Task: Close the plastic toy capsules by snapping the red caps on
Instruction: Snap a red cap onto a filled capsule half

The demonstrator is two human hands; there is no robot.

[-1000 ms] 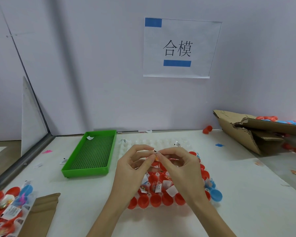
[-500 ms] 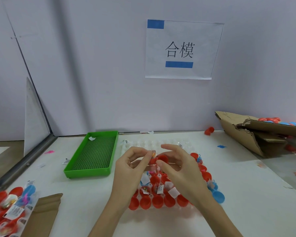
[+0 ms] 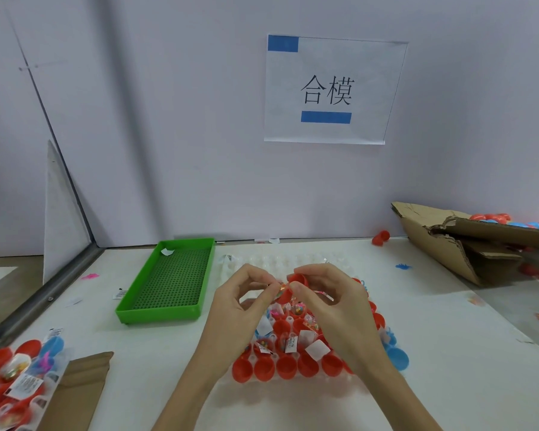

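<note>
The right hand [image 3: 330, 300] pinches a red cap [image 3: 297, 279] above the white tray's [image 3: 231, 269] middle; the left hand [image 3: 243, 298] pinches what seems a clear capsule [image 3: 281, 289]. Align both rims squarely, then squeeze evenly until it snaps.

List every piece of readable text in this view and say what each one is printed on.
"合模": black characters on the white paper sign taped to the back wall, between two blue bars.
Small white labels among the red capsules in the tray: print too small to read.
Barcode labels on the bagged capsules at lower left: blurred, unreadable.
White slip in the green tray: no legible text.
</note>
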